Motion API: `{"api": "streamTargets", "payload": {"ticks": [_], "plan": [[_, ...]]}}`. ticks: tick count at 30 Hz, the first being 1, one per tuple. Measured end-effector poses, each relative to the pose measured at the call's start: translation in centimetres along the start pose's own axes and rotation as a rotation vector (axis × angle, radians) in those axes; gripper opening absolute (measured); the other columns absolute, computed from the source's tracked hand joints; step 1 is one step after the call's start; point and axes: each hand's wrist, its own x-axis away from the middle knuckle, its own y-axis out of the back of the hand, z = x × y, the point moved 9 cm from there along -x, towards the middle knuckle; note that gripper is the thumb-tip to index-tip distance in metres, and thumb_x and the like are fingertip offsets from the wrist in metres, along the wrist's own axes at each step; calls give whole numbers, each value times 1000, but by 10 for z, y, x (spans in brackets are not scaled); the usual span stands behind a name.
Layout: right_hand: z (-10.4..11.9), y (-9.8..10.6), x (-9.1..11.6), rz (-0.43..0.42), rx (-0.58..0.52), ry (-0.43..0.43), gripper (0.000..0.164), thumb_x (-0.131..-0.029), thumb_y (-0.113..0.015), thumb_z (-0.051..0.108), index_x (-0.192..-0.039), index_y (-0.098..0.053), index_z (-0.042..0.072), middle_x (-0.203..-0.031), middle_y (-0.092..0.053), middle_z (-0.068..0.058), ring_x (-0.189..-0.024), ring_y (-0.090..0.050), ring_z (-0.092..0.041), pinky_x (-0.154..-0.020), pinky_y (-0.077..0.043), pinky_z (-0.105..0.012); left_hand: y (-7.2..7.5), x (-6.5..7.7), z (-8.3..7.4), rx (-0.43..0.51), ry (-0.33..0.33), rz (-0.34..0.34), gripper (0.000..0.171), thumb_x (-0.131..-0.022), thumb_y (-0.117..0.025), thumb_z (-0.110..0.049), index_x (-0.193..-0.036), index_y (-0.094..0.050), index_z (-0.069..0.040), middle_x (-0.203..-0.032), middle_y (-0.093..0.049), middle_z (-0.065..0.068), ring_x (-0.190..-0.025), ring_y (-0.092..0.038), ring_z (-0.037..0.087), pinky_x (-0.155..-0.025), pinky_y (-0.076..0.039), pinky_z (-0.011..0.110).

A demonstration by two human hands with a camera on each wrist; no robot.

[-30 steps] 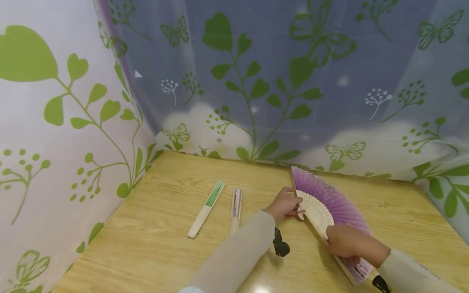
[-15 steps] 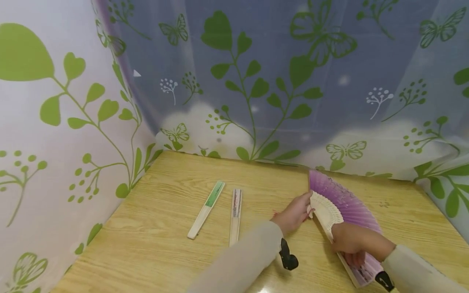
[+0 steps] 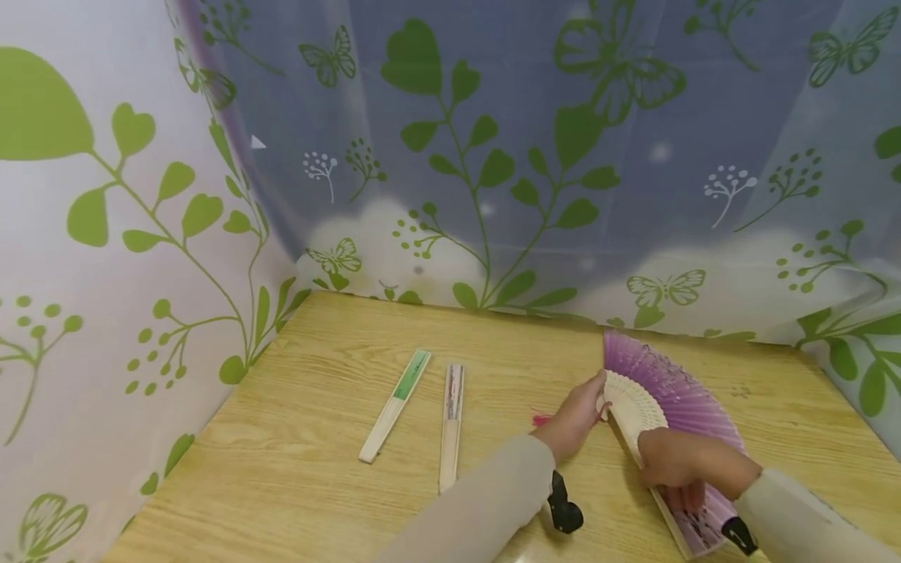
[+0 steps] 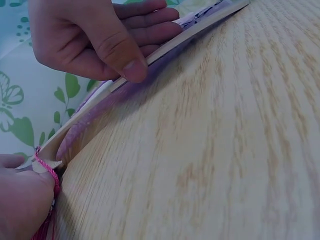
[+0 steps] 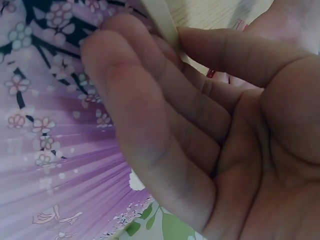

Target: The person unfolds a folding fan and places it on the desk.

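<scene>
Purple fan (image 3: 686, 379) has left fingers (image 3: 594, 388) gripping its pivot (image 4: 47, 163), right fingers (image 5: 137, 112) pinching its edge stick (image 4: 192, 33).

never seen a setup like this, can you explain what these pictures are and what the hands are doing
There is no machine here: a person is working with two bare hands. The wide picture comes from a camera worn on the head, looking forward and down. The two close ones come from cameras on the left and right wrists, each looking at its own hand's work.

On the wooden table lie two slim sticks that look like folded fans: one with a green end, the other with a greyish, reddish pattern.

The left hand holds a spread purple fan at its narrow end, by a pink tassel. The right hand pinches the fan's pale outer stick between thumb and fingers.
</scene>
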Motion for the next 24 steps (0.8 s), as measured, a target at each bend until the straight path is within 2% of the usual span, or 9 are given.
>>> {"api": "streamTargets", "payload": {"ticks": [2,5,10,11,17,19,24], "plan": [[1,0,1,13,11,2,25,-85,-59,5,-61,-56,-2,-47,-60,-10,-42,-63,-25,-41,-53,-35,-1,1,-1,-52,-9,5,60,-100,-43,-45,-143,-45,-3,-147,-45,10,-139,-35,24,-112,-32,37],[2,-1,1,27,27,7,28,-85,-60,6,-58,-58,-1,-47,-60,-10,-42,-63,-24,-41,-53,-34,-3,3,-2,-116,-11,12,62,-100,-41,-49,-143,-46,-4,-146,-47,8,-139,-36,24,-116,-25,40],[2,-4,3,49,59,21,29,-82,-60,6,-53,-59,-1,-45,-59,-12,-41,-62,-26,-39,-53,-35,-11,7,1,-139,18,30,62,-100,-40,-50,-143,-46,-6,-144,-49,10,-137,-38,24,-114,-28,40],[1,-5,4,58,68,20,30,-81,-60,6,-52,-60,-1,-45,-59,-13,-41,-62,-26,-39,-53,-36,-14,7,2,-142,19,34,61,-100,-40,-50,-143,-47,-5,-139,-53,13,-133,-43,26,-112,-31,40],[-4,-8,6,95,73,20,31,-79,-64,9,-50,-61,0,-45,-59,-14,-42,-63,-27,-39,-52,-35,-20,8,3,-225,13,41,60,-100,-38,-52,-141,-51,-10,-138,-55,3,-127,-47,16,-111,-33,35],[-4,-8,6,94,69,21,30,-79,-64,9,-50,-61,0,-45,-59,-15,-42,-63,-27,-39,-52,-36,-20,8,2,-247,7,38,60,-100,-38,-53,-142,-51,-12,-142,-51,-3,-131,-43,11,-113,-31,32],[-5,-8,7,97,60,8,30,-79,-62,9,-50,-61,-1,-46,-59,-15,-42,-63,-28,-41,-53,-40,-20,8,0,-231,-17,59,57,-100,-41,-49,-142,-50,-10,-143,-50,-2,-134,-41,13,-112,-31,32]]}}
